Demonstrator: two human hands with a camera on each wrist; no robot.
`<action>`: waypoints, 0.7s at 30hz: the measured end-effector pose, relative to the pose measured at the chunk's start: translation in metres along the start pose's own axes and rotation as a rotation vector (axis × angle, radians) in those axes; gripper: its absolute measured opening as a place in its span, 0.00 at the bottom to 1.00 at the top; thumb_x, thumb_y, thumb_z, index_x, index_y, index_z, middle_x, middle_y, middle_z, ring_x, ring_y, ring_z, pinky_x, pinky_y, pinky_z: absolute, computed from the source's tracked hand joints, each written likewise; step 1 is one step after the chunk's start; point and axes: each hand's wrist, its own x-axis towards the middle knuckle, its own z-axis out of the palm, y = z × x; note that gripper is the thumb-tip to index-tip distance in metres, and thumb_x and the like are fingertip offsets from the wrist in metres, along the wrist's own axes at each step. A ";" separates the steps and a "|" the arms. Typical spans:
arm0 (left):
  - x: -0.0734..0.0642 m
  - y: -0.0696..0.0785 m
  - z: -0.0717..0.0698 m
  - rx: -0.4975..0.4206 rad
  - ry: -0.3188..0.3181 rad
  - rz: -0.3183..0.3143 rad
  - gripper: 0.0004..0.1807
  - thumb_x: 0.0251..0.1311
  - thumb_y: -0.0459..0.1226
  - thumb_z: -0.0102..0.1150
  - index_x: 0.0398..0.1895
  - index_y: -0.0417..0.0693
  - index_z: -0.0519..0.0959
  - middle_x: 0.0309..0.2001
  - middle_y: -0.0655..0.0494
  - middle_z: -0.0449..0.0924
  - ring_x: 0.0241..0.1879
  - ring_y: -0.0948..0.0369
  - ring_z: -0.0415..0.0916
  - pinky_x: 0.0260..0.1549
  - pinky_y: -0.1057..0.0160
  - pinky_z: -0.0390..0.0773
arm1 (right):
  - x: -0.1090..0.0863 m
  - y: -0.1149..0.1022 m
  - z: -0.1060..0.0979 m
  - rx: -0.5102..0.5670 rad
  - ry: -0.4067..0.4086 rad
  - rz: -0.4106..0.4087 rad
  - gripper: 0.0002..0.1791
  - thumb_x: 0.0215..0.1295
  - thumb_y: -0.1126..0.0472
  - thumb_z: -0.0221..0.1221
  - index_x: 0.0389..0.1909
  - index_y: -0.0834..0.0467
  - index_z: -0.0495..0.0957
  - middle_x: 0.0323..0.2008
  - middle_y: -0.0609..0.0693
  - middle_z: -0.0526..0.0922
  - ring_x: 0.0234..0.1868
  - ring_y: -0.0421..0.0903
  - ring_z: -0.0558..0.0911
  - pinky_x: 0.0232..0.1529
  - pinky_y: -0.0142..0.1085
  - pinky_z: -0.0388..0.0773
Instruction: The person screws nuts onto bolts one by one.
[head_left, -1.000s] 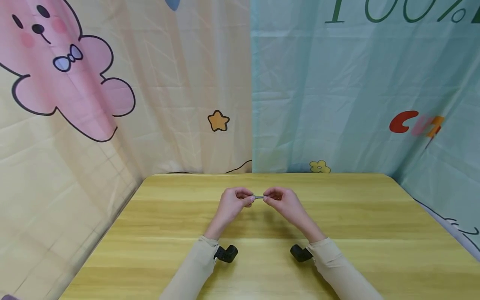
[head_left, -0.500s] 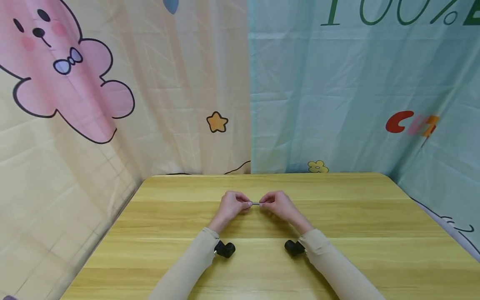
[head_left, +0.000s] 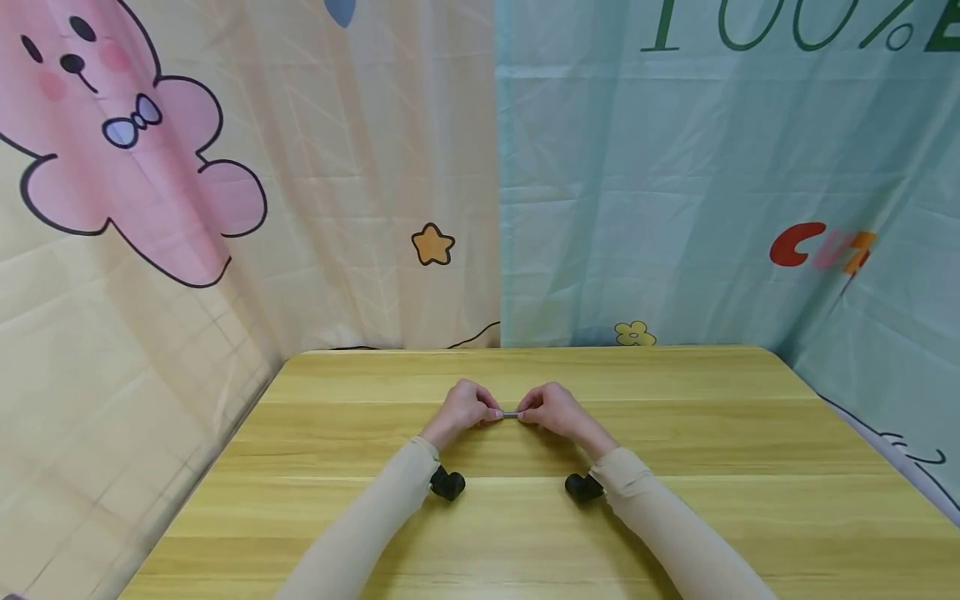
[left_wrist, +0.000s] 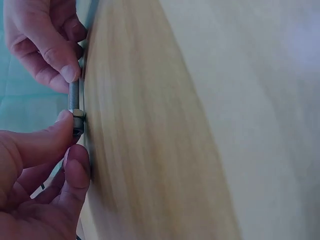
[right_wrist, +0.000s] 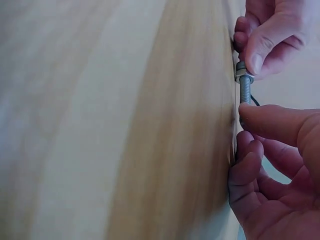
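A grey threaded metal bolt [head_left: 511, 414] lies level between my two hands, just above the table. In the left wrist view, a nut [left_wrist: 77, 113] sits on the bolt close to its left end. My left hand [head_left: 463, 408] pinches that end, its thumb touching beside the nut. The opposite end, with bare thread, is between the thumb and fingers of my right hand [head_left: 557, 412]. From the right wrist, a stretch of thread shows between the nut [right_wrist: 244, 75] and the right thumb. Fingers hide both tips of the bolt in part.
The wooden table [head_left: 510, 533] spreads under both arms, its far edge behind the hands. Printed curtains [head_left: 360, 208] hang close behind and at the sides. A black wrist camera [head_left: 447, 483] is strapped to the left sleeve, another camera [head_left: 583, 488] to the right.
Both hands have come lower in the head view, toward the person, with the bolt between them. They are slightly closer together, and less of the bolt shows.
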 end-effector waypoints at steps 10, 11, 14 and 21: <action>0.001 0.003 0.002 0.031 -0.044 -0.014 0.03 0.54 0.30 0.71 0.27 0.38 0.86 0.19 0.57 0.76 0.18 0.64 0.68 0.18 0.70 0.70 | -0.003 -0.003 -0.003 -0.075 0.014 0.013 0.04 0.57 0.65 0.69 0.30 0.62 0.85 0.23 0.46 0.80 0.24 0.42 0.72 0.26 0.32 0.69; 0.001 0.003 0.002 0.025 -0.046 -0.020 0.03 0.54 0.30 0.71 0.27 0.38 0.86 0.19 0.57 0.76 0.18 0.64 0.68 0.18 0.70 0.71 | -0.003 -0.003 -0.003 -0.078 0.017 0.011 0.04 0.57 0.65 0.69 0.30 0.62 0.85 0.23 0.46 0.80 0.24 0.42 0.72 0.26 0.32 0.69; 0.001 0.002 0.000 -0.010 -0.048 -0.022 0.04 0.54 0.30 0.71 0.30 0.37 0.85 0.22 0.57 0.77 0.20 0.63 0.70 0.20 0.69 0.73 | -0.004 -0.004 -0.003 -0.077 0.025 0.010 0.04 0.57 0.65 0.69 0.31 0.62 0.85 0.24 0.46 0.81 0.25 0.42 0.73 0.27 0.33 0.70; -0.011 -0.003 -0.008 -0.098 -0.027 -0.009 0.09 0.60 0.30 0.64 0.41 0.32 0.82 0.27 0.51 0.77 0.22 0.59 0.74 0.20 0.65 0.77 | -0.017 -0.002 -0.010 0.114 0.032 0.022 0.12 0.67 0.63 0.61 0.46 0.67 0.82 0.34 0.54 0.83 0.29 0.47 0.80 0.31 0.37 0.78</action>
